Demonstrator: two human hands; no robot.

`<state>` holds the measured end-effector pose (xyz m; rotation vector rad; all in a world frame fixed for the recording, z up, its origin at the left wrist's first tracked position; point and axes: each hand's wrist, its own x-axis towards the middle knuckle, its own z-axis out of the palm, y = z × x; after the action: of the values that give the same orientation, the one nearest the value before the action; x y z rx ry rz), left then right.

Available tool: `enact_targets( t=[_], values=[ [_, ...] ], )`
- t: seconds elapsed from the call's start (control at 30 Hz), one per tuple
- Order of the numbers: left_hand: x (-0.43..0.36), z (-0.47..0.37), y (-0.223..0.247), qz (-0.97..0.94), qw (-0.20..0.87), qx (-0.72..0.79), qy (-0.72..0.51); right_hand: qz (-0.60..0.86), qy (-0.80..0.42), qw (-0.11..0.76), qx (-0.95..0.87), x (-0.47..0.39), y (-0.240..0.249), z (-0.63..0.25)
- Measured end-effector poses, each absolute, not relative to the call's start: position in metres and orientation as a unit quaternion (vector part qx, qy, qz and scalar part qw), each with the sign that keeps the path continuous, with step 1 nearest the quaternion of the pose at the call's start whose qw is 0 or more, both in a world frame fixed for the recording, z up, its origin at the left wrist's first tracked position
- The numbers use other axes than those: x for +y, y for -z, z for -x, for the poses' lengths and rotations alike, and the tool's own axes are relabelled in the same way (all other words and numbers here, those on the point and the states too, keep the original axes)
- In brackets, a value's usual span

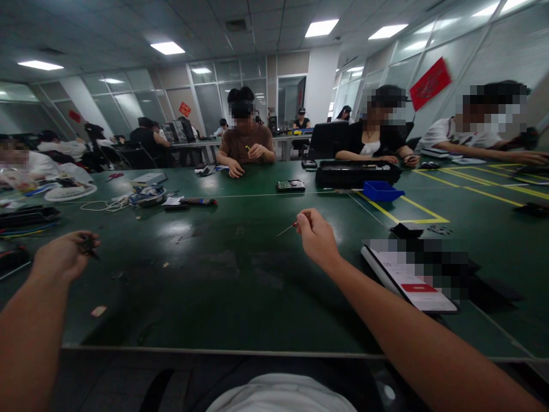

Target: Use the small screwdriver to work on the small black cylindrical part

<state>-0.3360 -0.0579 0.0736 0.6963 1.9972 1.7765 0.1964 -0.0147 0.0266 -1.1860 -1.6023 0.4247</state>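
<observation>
My right hand (318, 236) is closed around a thin screwdriver (286, 230) with a reddish handle. Its slim shaft points left and slightly down, above the green tabletop (223, 297). Far to the left, my left hand (58, 257) has its fingers curled round a small dark object (88, 245), too blurred to name. Most of that object shows at the fingertips. A wide gap of tabletop separates the two hands.
Ahead lie a hard drive (290, 186), a blue bin (381, 191) and a long black case (358, 174). A tablet-like device (412, 280) sits right of my forearm. Tools and cables (148, 194) lie left. Several people sit around the table.
</observation>
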Motion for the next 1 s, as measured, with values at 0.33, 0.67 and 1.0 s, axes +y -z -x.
enact_targets(
  t=[0.33, 0.67, 1.0],
  values=[
    [-0.026, 0.199, -0.086, -0.371, 0.318, 0.608, -0.626, 0.515, -0.17, 0.521, -0.659, -0.015, -0.029, -0.197],
    [-0.006, 0.043, -0.065, -0.579, 0.417, 0.529, -0.459, 0.522, -0.168, 0.524, -0.652, -0.016, -0.034, -0.198],
    [0.001, -0.011, -0.005, -0.756, 0.254, 0.52, -0.305, 0.466, -0.231, 0.599, -0.609, -0.013, -0.027, -0.2]
  ],
)
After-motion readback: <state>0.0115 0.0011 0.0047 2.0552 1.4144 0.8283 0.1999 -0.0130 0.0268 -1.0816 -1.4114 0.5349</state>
